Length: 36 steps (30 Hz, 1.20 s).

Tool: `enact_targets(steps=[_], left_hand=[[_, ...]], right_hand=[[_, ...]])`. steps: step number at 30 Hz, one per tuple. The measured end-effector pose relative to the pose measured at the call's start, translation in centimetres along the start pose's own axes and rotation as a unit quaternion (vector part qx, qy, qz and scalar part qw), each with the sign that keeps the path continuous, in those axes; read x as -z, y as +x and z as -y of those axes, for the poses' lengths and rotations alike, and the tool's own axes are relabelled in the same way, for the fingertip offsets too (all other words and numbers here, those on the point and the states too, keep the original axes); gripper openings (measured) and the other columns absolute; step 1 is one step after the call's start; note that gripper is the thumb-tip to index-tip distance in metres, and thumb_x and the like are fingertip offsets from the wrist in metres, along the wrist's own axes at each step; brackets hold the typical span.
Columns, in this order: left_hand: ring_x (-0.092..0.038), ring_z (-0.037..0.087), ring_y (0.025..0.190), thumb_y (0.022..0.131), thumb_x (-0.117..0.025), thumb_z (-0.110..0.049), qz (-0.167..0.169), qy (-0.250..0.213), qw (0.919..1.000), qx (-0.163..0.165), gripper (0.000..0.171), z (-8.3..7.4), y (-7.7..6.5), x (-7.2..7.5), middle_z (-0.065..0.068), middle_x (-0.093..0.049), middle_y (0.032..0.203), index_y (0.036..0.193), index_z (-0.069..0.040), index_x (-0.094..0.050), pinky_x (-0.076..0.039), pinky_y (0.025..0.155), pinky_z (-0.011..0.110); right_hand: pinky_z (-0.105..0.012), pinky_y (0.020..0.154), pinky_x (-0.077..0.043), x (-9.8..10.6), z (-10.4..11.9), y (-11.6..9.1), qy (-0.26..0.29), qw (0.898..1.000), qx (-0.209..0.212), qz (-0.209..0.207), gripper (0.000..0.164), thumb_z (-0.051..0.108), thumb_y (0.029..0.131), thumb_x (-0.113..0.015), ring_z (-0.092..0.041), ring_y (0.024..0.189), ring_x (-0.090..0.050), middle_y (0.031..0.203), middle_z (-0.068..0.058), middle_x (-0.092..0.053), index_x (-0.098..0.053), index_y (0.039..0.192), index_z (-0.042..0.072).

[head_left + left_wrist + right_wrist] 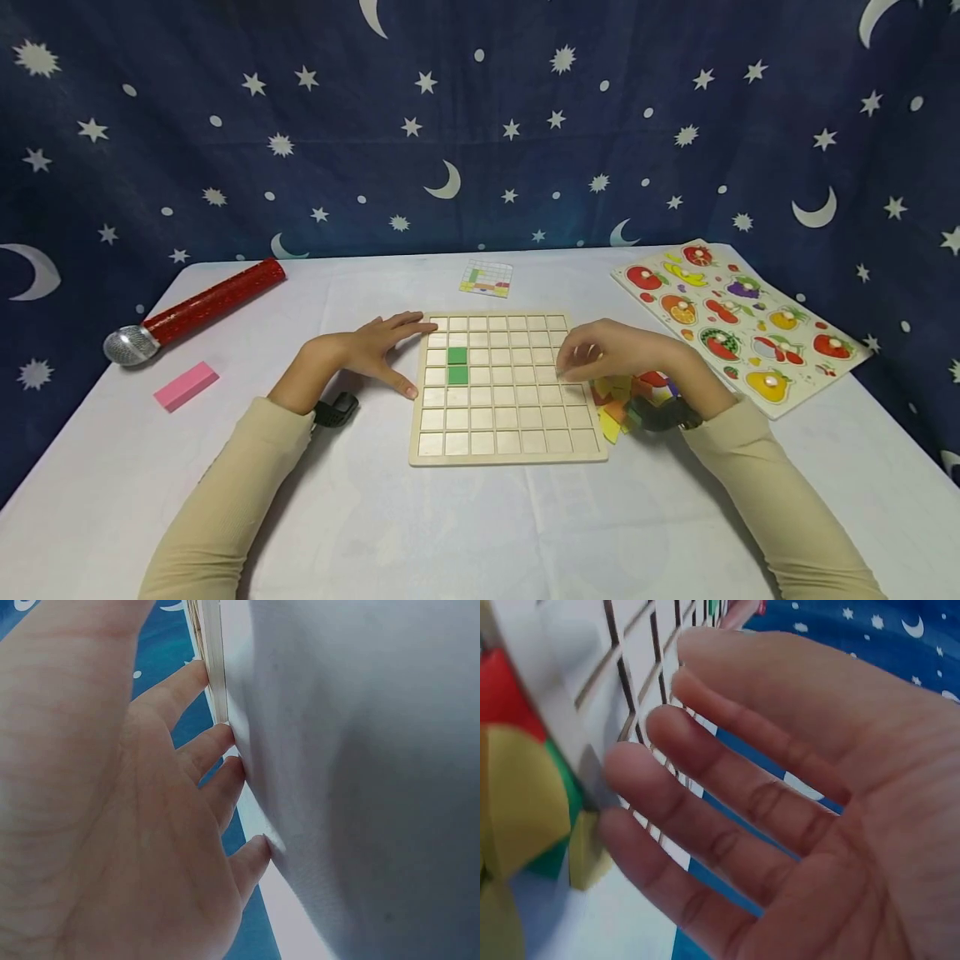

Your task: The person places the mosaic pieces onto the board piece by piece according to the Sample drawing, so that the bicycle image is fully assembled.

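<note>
We read this as a staged play or recording corner, not a lived-in room; the whole back is a hung cloth (525, 125), dark blue with white stars and moons, creased like fabric, hiding any wall; a table (480, 525) under a plain white cover fills the front; what lies on it is children's stuff: a wooden grid board (504, 417), a fruit peg puzzle (738, 323), a heap of coloured pieces (626, 398), a small pattern card (487, 277), a toy microphone (191, 312), a pink block (186, 386); we see no furniture, window or floor, so home or studio, we cannot tell.
</note>
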<state>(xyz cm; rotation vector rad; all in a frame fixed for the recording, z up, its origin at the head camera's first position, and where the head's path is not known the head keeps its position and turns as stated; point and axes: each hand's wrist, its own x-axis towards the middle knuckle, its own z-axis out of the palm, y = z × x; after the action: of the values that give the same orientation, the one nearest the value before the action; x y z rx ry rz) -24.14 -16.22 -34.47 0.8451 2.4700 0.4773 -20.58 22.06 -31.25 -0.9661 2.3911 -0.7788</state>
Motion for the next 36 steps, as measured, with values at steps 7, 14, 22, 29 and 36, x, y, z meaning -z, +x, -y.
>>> enact_targets(steps=[7,14,22,29,36], left_hand=[[-0.005,0.041,0.148,0.073,-0.081,-0.053,-0.002,0.002,1.0,-0.002,0.107,-0.1,0.0,0.1,0.017,-0.006,0.162,0.156,-0.019,-0.021,-0.002,0.117,0.062],[-0.007,0.04,0.148,0.074,-0.081,-0.051,-0.003,0.002,1.0,-0.008,0.107,-0.2,-0.1,0.1,0.018,-0.007,0.162,0.155,-0.017,-0.022,-0.002,0.117,0.062],[-0.006,0.04,0.148,0.074,-0.081,-0.052,-0.004,0.001,1.0,-0.009,0.106,-0.1,0.0,0.0,0.018,-0.007,0.162,0.155,-0.017,-0.022,-0.002,0.117,0.061],[-0.006,0.04,0.148,0.074,-0.08,-0.053,-0.003,-0.001,1.0,-0.008,0.106,0.1,0.1,-0.2,0.018,-0.007,0.162,0.155,-0.018,-0.022,-0.001,0.117,0.061],[-0.006,0.04,0.148,0.074,-0.08,-0.052,-0.004,0.001,1.0,-0.008,0.106,0.0,0.0,0.0,0.018,-0.007,0.162,0.155,-0.018,-0.022,-0.002,0.117,0.061]], right_hand=[[-0.028,0.084,-0.054,0.5,-0.6,-0.5,-0.01,1.0,-0.027,0.007,0.011,0.008,0.086,-0.073,-0.016,0.085,-0.059,0.093,0.0,-0.068,-0.071,0.097,0.007],[-0.037,0.086,-0.055,0.8,-1.0,-0.8,-0.005,0.999,-0.031,0.014,0.007,0.001,0.084,-0.073,-0.017,0.082,-0.056,0.085,0.001,-0.064,-0.069,0.088,0.005],[-0.034,0.084,-0.053,1.2,-1.8,-1.2,-0.003,0.998,-0.054,0.03,0.009,0.003,0.084,-0.074,-0.016,0.08,-0.055,0.082,0.002,-0.062,-0.067,0.088,0.007],[-0.032,0.08,-0.051,1.5,-2.1,-1.7,-0.006,0.996,-0.087,0.023,0.009,0.004,0.083,-0.074,-0.016,0.078,-0.055,0.08,0.002,-0.063,-0.068,0.089,0.006],[-0.031,0.081,-0.051,1.8,-2.5,-1.9,-0.022,0.994,-0.109,0.005,0.006,0.007,0.086,-0.072,-0.016,0.081,-0.055,0.082,0.002,-0.063,-0.068,0.09,0.007]])
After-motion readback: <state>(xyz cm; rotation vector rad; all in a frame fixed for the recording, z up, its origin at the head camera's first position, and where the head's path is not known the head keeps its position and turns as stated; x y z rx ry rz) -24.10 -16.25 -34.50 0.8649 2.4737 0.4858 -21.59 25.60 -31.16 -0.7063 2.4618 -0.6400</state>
